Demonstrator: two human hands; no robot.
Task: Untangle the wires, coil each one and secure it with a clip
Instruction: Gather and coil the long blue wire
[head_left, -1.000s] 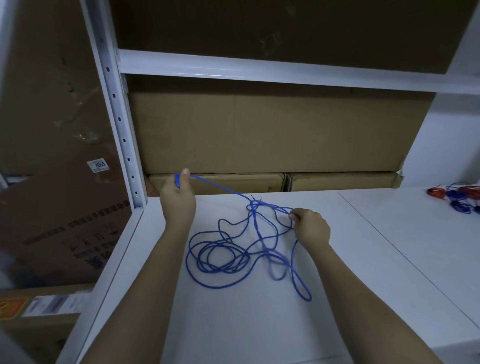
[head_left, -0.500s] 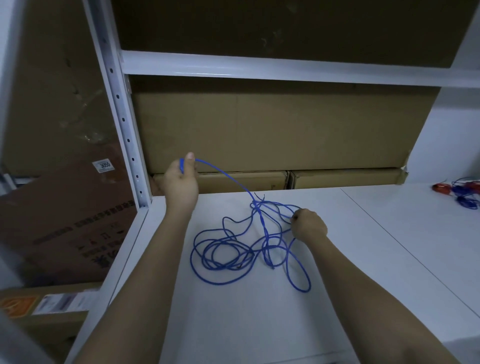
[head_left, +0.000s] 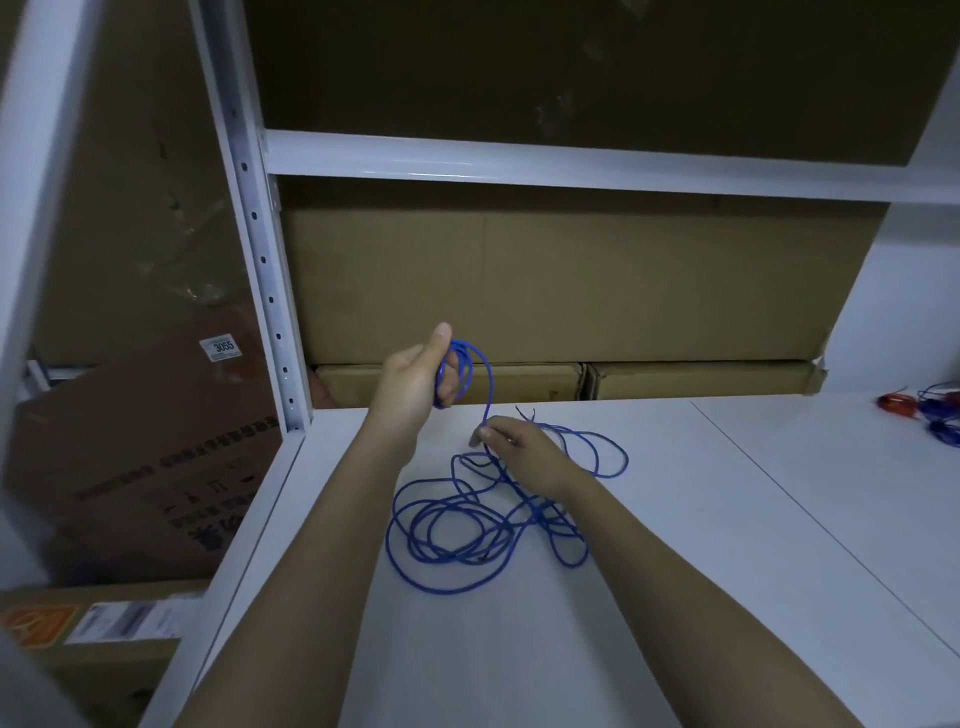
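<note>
The left hand (head_left: 410, 387), which gripped one taut strand a second ago, now clutches small loops of the blue wire (head_left: 447, 535) as the right hand (head_left: 519, 454), at its 4 o'clock, pinches the next length: coiling has begun.

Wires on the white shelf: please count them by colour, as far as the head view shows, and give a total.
Blue wire in the hands: 1, the blue wire, gripped by the left hand and pinched by the right hand.
Blue wire bundle at the far right edge: 1, partly cut off.
Orange-red wire bundle: 1.
Total: 3 in view, strands within the bundles unclear.
</note>
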